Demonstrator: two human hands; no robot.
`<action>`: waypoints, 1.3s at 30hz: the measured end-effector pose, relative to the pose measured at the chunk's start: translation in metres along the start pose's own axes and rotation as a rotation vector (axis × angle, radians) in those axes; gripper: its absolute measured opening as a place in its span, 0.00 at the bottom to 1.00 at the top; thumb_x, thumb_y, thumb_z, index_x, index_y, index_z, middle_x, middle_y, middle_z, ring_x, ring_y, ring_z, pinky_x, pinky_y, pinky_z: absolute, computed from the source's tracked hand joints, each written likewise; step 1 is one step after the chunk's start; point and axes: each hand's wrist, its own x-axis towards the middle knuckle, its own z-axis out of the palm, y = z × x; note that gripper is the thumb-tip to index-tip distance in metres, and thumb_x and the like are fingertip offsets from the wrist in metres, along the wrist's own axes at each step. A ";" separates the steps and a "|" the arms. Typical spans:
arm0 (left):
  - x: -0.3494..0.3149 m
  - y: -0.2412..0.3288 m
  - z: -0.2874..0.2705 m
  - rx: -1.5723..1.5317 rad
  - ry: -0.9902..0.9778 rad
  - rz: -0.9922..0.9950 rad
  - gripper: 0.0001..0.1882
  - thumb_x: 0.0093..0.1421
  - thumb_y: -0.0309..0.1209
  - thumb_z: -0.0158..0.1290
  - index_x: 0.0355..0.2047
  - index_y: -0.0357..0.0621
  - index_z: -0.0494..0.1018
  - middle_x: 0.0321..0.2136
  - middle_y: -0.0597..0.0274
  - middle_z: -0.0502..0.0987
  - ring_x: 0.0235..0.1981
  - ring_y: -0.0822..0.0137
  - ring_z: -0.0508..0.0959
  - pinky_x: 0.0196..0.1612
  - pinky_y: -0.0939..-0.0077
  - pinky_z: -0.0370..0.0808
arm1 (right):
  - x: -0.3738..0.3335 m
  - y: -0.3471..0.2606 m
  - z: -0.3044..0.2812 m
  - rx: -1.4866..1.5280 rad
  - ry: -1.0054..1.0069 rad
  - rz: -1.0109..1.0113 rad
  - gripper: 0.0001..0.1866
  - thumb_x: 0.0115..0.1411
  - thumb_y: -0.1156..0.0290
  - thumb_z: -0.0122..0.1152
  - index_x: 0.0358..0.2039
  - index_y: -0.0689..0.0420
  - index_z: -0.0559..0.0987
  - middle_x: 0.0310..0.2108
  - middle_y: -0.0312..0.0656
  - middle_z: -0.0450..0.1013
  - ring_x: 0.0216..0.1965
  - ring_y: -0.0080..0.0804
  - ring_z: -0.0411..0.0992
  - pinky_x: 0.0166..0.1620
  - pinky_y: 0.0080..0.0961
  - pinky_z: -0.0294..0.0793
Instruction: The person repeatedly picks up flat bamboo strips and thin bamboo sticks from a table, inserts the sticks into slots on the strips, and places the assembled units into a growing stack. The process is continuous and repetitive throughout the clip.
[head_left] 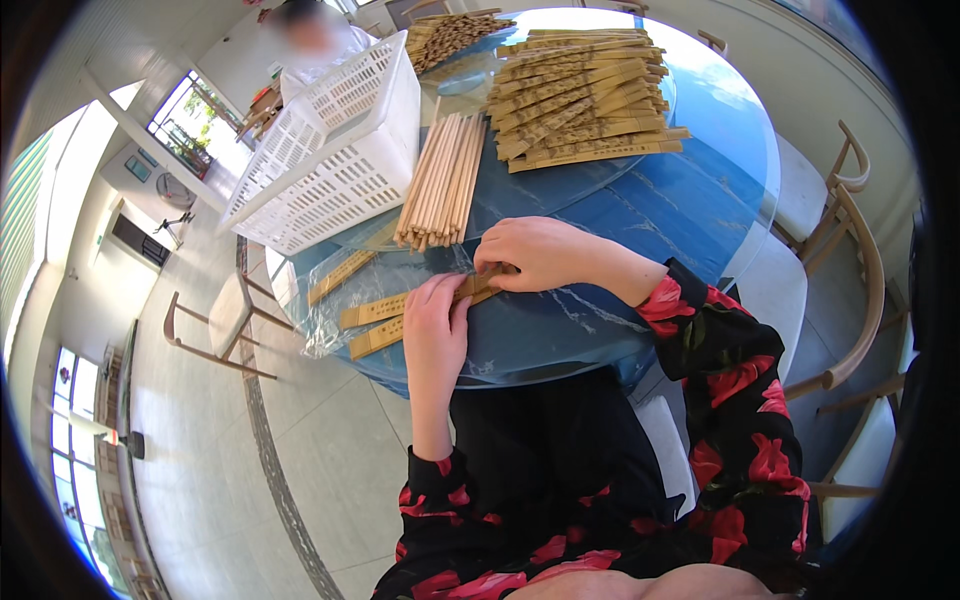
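Two long, narrow kraft-paper chopstick sleeves (372,312) with dark print lie near the table's front edge. My left hand (436,312) is closed over their right part, thumb and fingers gripping the paper. At the right end of a sleeve, my right hand (530,256) has its fingers curled and pinched on it; the fingertips are partly hidden. Just beyond my hands lies a bundle of pale wooden chopsticks (442,180). Another paper sleeve (343,276) rests farther left, by a crumpled clear plastic bag (322,325).
A large heap of paper sleeves (580,95) sits on the glass turntable of the round blue table (715,205). A white slotted plastic basket (335,180) stands at the left, before a seated person. More brown sticks (450,40) lie at the back. Wooden chairs (850,290) flank the table.
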 end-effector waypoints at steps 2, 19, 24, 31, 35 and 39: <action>0.000 0.000 0.002 -0.003 -0.001 0.009 0.13 0.58 0.24 0.57 0.45 0.40 0.77 0.44 0.54 0.79 0.47 0.51 0.77 0.53 0.62 0.72 | -0.001 0.001 0.001 -0.013 0.027 0.002 0.06 0.58 0.68 0.60 0.34 0.55 0.79 0.31 0.39 0.75 0.41 0.42 0.74 0.45 0.38 0.74; -0.007 0.003 -0.004 0.274 0.188 -0.076 0.06 0.60 0.26 0.57 0.37 0.40 0.79 0.38 0.56 0.78 0.42 0.51 0.75 0.47 0.60 0.72 | 0.008 -0.002 0.007 -0.179 0.485 -0.039 0.03 0.57 0.73 0.60 0.33 0.54 0.76 0.29 0.38 0.73 0.29 0.39 0.73 0.34 0.35 0.73; -0.004 0.013 -0.004 0.286 0.239 -0.133 0.05 0.59 0.26 0.58 0.35 0.39 0.79 0.33 0.57 0.74 0.40 0.52 0.74 0.44 0.61 0.72 | -0.002 -0.002 -0.020 0.047 0.803 0.142 0.05 0.59 0.76 0.59 0.37 0.58 0.76 0.30 0.41 0.72 0.25 0.36 0.71 0.30 0.30 0.70; -0.011 -0.003 -0.006 0.100 0.271 -0.140 0.04 0.59 0.25 0.58 0.34 0.38 0.78 0.31 0.56 0.76 0.35 0.54 0.76 0.41 0.63 0.72 | 0.006 0.036 -0.013 0.487 0.935 0.282 0.05 0.65 0.77 0.56 0.42 0.60 0.76 0.27 0.34 0.72 0.22 0.18 0.68 0.27 0.19 0.67; -0.009 -0.010 -0.005 -0.377 0.296 -0.250 0.03 0.64 0.24 0.57 0.35 0.37 0.76 0.27 0.59 0.77 0.25 0.65 0.76 0.30 0.72 0.72 | 0.000 0.035 -0.020 0.735 0.980 0.309 0.09 0.70 0.72 0.52 0.48 0.59 0.74 0.28 0.34 0.74 0.21 0.16 0.66 0.24 0.14 0.65; -0.009 -0.017 -0.010 -1.041 0.226 -0.422 0.05 0.68 0.25 0.54 0.42 0.38 0.71 0.28 0.64 0.76 0.19 0.76 0.73 0.21 0.83 0.68 | -0.003 0.026 -0.018 0.689 0.781 0.302 0.11 0.71 0.66 0.52 0.43 0.59 0.78 0.26 0.34 0.75 0.21 0.17 0.67 0.26 0.18 0.66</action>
